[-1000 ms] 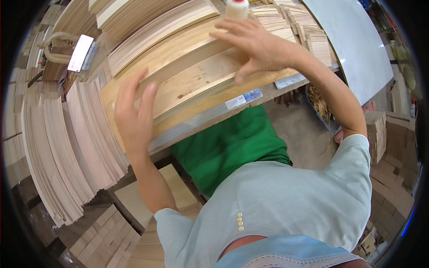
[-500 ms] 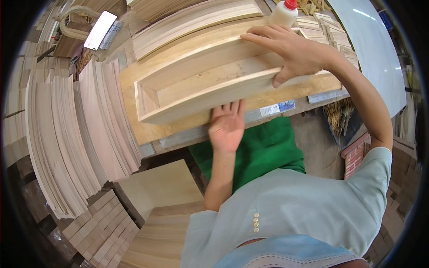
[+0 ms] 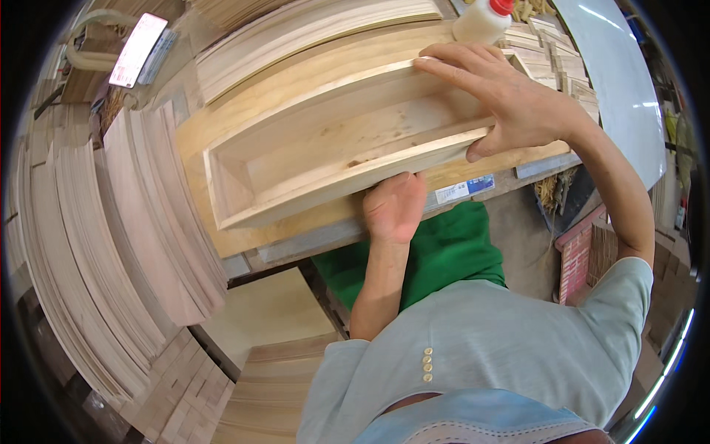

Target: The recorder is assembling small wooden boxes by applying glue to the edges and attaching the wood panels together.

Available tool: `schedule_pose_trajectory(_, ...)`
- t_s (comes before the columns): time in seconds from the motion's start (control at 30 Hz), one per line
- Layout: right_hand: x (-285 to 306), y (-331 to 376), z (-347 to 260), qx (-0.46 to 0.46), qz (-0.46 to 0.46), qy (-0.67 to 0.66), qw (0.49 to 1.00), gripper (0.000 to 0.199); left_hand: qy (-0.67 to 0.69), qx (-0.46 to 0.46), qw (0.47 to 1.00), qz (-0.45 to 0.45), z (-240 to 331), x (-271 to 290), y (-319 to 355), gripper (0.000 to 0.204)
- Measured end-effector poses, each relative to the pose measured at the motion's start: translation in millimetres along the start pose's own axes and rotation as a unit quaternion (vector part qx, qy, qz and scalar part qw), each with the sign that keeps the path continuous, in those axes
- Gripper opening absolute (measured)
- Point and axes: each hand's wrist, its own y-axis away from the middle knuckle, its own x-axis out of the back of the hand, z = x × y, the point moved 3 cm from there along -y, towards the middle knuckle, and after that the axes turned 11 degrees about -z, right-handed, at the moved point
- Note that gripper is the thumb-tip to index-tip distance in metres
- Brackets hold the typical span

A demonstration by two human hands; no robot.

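A long, shallow open-topped wooden box [image 3: 296, 188] lies lengthwise across a plywood board on the bench. My right hand [image 3: 510, 92] spans its right part, with fingers over the far wall and thumb against the near wall, gripping it. Below the near wall, my left hand [image 3: 396, 207] is turned palm up and tucked against the box's underside. Its fingertips are hidden under the box. Dark specks mark the box's inside floor. The plywood board [image 3: 194, 148] shows around the box.
Stacked thin wood panels [image 3: 159, 214] stand at the left. Long boards [image 3: 318, 44] lie behind the box. A white glue bottle with a red cap [image 3: 482, 22] is at the far right, near small wood strips [image 3: 555, 55]. A lit phone [image 3: 139, 50] sits far left. Green cloth [image 3: 451, 248] hangs below the bench edge.
My left hand has moved right and farther under the near wall, its fingers now out of sight. My right hand keeps its hold on the box. The whole view has shifted slightly.
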Motion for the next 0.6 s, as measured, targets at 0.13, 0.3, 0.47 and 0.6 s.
schedule_pose_trajectory(0.13, -3.4, 8.9, 0.8, -0.001, 0.014, 0.017, 1.000, 0.106, -0.028, -0.012, 0.999, -0.021, 25.3, -4.1, 8.0, 0.046)
schedule_pose_trajectory(0.3, -5.5, 16.1, -7.6, -0.005, 0.044, 0.018, 0.999, 0.104, -0.009, -0.029, 0.999, -0.038, 27.8, 1.8, 12.5, 0.053)
schedule_pose_trajectory(0.47, -21.7, 18.1, -19.2, 0.022, 0.064, 0.046, 0.997, 0.104, -0.089, 0.099, 0.990, 0.041, 25.4, -29.0, 74.3, 0.059)
schedule_pose_trajectory(0.6, -30.9, 40.6, -36.7, -0.019, 0.094, 0.103, 0.990, 0.100, -0.815, 0.096, 0.556, -0.131, 57.4, -68.7, 118.7, 0.049)
